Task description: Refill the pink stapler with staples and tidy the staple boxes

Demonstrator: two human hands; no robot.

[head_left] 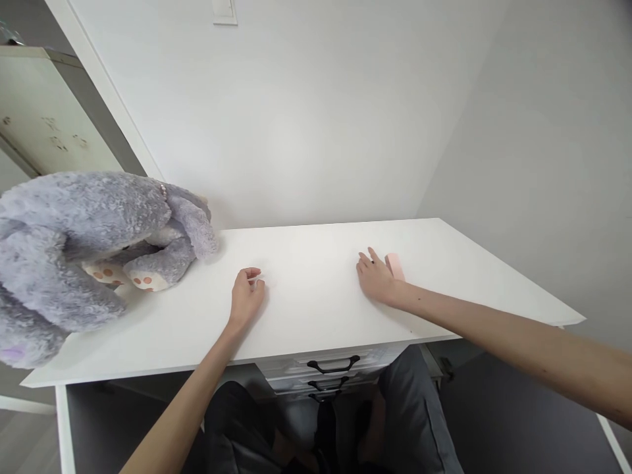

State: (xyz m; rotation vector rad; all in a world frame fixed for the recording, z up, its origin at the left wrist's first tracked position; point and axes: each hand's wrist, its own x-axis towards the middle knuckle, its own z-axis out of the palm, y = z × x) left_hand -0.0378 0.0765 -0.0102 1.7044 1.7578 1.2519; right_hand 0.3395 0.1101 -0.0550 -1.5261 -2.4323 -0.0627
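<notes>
On the white tabletop, my left hand rests with its fingers loosely curled and a gap between thumb and forefinger. I make out nothing held there, though something pale against the white surface could be hard to see. My right hand lies palm down, fingers spread, with a dark spot like a ring on one finger. Just right of it, close to the wrist, is a pink block-shaped object, its near end partly hidden by my forearm. Whether the wrist touches it I cannot tell.
A large grey plush animal slumps over the table's left end. White walls stand behind and to the right, with a switch above. Below the front edge are drawers with black handles; beside them, open dark compartments flank my knees.
</notes>
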